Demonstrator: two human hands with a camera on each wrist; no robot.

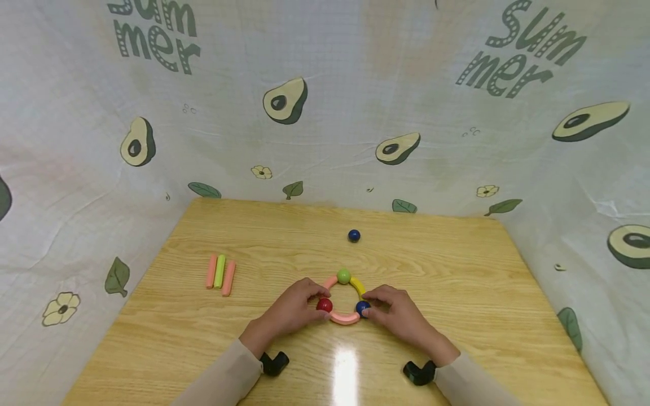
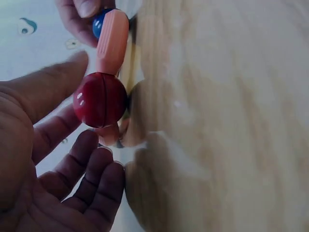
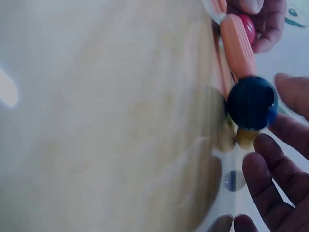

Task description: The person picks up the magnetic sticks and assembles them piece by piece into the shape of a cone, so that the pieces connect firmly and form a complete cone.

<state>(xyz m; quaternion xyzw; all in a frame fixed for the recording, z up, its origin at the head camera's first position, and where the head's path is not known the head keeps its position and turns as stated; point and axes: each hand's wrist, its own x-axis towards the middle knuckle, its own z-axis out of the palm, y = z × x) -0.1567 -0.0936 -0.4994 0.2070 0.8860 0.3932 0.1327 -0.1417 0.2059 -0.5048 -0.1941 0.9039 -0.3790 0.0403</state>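
A closed ring lies on the table, built of curved rods and balls. Its near side is a salmon curved rod (image 1: 345, 318), running between a red ball (image 1: 324, 305) and a blue ball (image 1: 363, 308). A green ball (image 1: 343, 276) tops the far end, joined by a second salmon rod (image 1: 330, 282) on the left and a yellow curved rod (image 1: 358, 286) on the right. My left hand (image 1: 296, 307) holds the red ball loosely between thumb and index finger. Opposite it, my right hand (image 1: 398, 310) has thumb and index finger around the blue ball, other fingers spread.
Two salmon sticks (image 1: 229, 278) and a lime stick (image 1: 219, 271) lie side by side at the left of the wooden table (image 1: 447, 270). Another dark blue ball (image 1: 354, 235) sits beyond the ring. A printed cloth (image 1: 335, 67) hangs around the table's back and sides.
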